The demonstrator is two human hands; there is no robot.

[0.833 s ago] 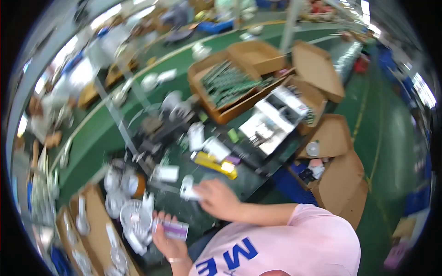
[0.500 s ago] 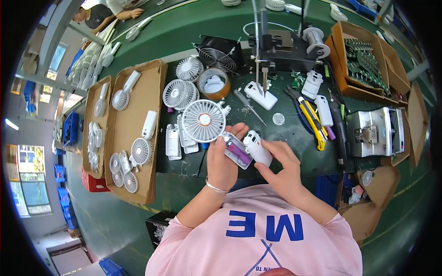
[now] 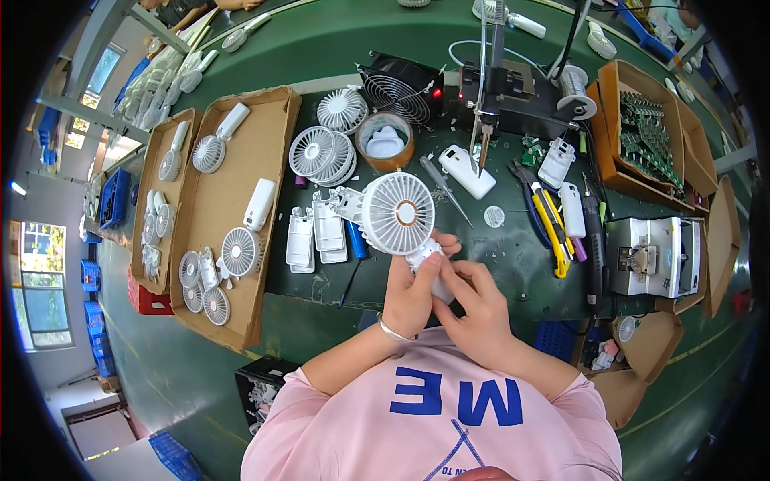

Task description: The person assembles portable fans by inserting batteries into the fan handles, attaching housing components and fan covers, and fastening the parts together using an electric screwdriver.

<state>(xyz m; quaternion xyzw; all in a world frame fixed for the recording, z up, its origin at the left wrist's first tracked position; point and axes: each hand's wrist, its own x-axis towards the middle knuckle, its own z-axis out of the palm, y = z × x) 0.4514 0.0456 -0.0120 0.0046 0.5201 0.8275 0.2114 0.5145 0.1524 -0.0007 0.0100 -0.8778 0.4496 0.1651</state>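
A white handheld fan point(image 3: 399, 213) is held up in front of me over the table's near edge. Its round slotted head points away, and the handle point(image 3: 434, 278) lies between my hands. My left hand point(image 3: 407, 300) is closed around the handle from the left, thumb on top near the neck. From the other side, my right hand point(image 3: 479, 305) presses its fingers and thumb against the handle's right edge. A white cover now lies over the handle, so its inside is hidden. White handle shells point(image 3: 328, 232) and a blue cylinder point(image 3: 356, 240) lie left of the fan.
At left stands a cardboard tray point(image 3: 277, 152) with fans and parts. A tape roll point(image 3: 385, 164), screwdriver point(image 3: 447, 191), yellow cutter point(image 3: 550, 228) and pliers point(image 3: 532, 210) lie behind my hands. A soldering stand point(image 3: 521, 100) with wire spool and a box of circuit boards point(image 3: 601, 104) stand farther back.
The open handle showing a purple cell is now covered: my right hand has brought the white cover onto it. The fan head has moved right and the view has shifted slightly.
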